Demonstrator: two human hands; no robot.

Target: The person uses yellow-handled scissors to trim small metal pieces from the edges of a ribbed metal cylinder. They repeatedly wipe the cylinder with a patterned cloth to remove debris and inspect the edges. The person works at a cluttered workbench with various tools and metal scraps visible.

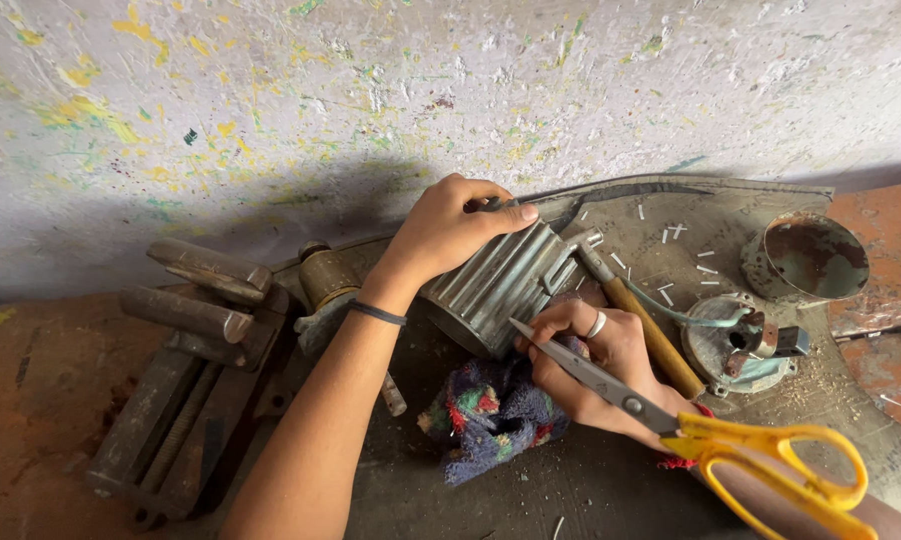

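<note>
Gripping the ribbed motor (500,285) from above, left hand (445,230) steadies it; right hand (595,365), at five o'clock, clasps closed scissors (670,425), tips touching the casing's open end.

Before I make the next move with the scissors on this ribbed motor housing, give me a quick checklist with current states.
1. Left hand steadies the ribbed housing from the top: ok.
2. Right hand grips the yellow-handled scissors: ok.
3. Scissor blades closed, tip at the housing's open end: ok.
4. What the tip is touching inside: cannot tell.
5. Wooden-handled hammer lies close beside the right hand: not ok, crowding.
6. Colourful rag under the housing's front: ok.
</note>
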